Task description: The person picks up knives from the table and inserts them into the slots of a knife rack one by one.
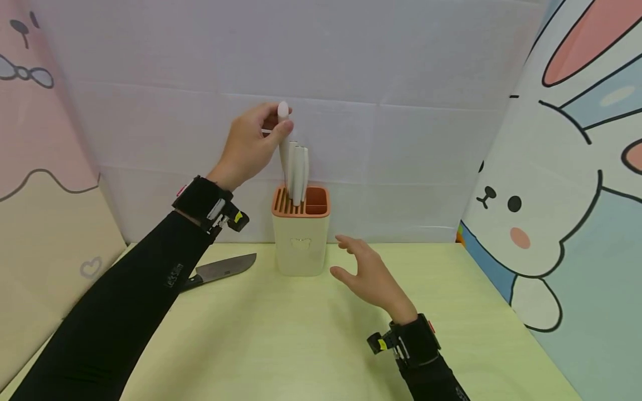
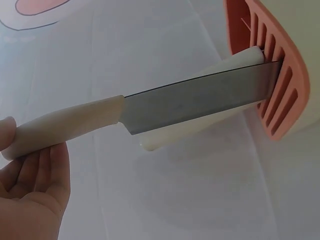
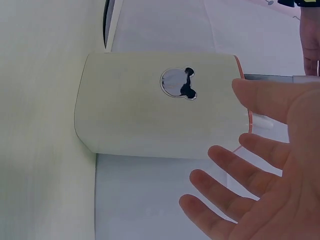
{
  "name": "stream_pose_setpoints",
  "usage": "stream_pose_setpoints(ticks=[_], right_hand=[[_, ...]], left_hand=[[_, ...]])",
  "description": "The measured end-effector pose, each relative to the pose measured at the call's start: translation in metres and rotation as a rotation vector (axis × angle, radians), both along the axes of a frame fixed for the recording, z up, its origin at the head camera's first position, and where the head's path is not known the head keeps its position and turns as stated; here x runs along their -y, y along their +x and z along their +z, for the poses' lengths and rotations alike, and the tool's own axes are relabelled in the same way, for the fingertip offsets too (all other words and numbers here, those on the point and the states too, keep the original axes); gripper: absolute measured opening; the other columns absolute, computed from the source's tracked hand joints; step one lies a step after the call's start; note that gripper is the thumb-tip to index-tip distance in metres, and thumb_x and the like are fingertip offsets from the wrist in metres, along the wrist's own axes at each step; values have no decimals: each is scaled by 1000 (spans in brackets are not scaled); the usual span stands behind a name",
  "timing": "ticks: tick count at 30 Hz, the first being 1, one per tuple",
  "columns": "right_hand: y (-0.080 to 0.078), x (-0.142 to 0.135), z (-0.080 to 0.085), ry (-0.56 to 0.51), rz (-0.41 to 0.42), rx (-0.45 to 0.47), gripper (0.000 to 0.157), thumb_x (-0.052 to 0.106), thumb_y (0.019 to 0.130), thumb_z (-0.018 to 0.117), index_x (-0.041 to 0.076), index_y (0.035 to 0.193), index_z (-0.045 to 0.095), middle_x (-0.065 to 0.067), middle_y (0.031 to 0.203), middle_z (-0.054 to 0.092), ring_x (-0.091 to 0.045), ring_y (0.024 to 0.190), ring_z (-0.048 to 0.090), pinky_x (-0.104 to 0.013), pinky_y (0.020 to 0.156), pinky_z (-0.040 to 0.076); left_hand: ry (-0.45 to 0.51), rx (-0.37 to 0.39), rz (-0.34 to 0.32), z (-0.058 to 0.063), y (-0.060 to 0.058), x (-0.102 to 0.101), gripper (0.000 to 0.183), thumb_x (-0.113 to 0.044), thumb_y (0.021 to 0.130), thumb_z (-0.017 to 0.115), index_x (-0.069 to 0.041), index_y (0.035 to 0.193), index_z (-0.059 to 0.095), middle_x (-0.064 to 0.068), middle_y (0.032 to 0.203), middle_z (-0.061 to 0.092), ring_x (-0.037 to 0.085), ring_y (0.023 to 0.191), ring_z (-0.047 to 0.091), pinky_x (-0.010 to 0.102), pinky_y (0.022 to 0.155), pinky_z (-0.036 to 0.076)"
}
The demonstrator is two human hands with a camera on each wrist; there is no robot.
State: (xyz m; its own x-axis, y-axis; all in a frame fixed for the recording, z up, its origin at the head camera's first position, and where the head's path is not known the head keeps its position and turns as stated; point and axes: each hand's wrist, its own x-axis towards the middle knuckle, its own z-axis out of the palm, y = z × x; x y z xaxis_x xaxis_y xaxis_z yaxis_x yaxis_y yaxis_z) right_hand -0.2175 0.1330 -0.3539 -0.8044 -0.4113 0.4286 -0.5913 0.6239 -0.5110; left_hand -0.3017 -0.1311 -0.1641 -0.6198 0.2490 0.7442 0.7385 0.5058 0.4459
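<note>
My left hand (image 1: 253, 143) pinches the pale handle of a kitchen knife (image 2: 192, 102) between thumb and fingers, above the knife block (image 1: 301, 245). In the left wrist view the broad steel blade runs down to the block's orange slotted top (image 2: 292, 100), its tip inside a slot. Other white-handled knives (image 1: 299, 175) stand in the slots beside it. My right hand (image 1: 373, 275) hovers to the right of the block with fingers spread and nothing in them. In the right wrist view its fingers (image 3: 220, 197) lie before the block's cream front, which bears a bear-shaped cutout (image 3: 175, 82).
A black-handled knife (image 1: 225, 267) lies flat on the pale yellow table (image 1: 281, 345), left of the block, its handle partly behind my left sleeve. White cloth (image 1: 401, 139) hangs close behind the block. Cartoon-printed panels (image 1: 531, 223) border both sides.
</note>
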Motion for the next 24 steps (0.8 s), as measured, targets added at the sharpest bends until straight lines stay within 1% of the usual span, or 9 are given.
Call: stream_pose_setpoints(ticks=[4,7,13,19,24], right_hand=[[-1,-1,-2,-3,-4,14,61,27,92,67,14,144,38,-10,132,50,-19,119,46,-45,97,42],[-2,-1,-4,-3,-11,19,61,27,92,67,15,144,38,-9,133,50,-20,119,46,-45,97,43],[-2,-1,-4,2,-17,30,61,27,92,67,13,144,38,-10,134,49,-22,119,47,-46,96,43],[0,-1,-3,1,-11,33,62,27,91,67,12,144,38,-7,135,48,-22,119,47,-46,96,43],[0,0,-2,5,-9,44,61,27,92,67,13,144,39,-6,135,48,-20,119,46,-44,96,43]], left_hand=[[-14,26,-15,-13,-5,2,29,-30,98,56,-12,121,57,-4,103,60,4,94,56,23,85,48],[-18,50,-26,-21,-8,3,29,-30,98,56,-12,121,57,-3,106,61,6,96,56,26,85,48],[-39,90,-22,-37,-13,6,31,-31,99,55,-12,123,57,-2,107,61,8,97,58,29,84,49],[-64,106,-9,-49,-18,6,32,-32,99,54,-11,123,57,-2,104,59,10,97,57,31,83,49],[-87,115,-1,-56,-21,6,35,-31,100,52,-9,127,55,2,108,59,12,99,57,30,85,49]])
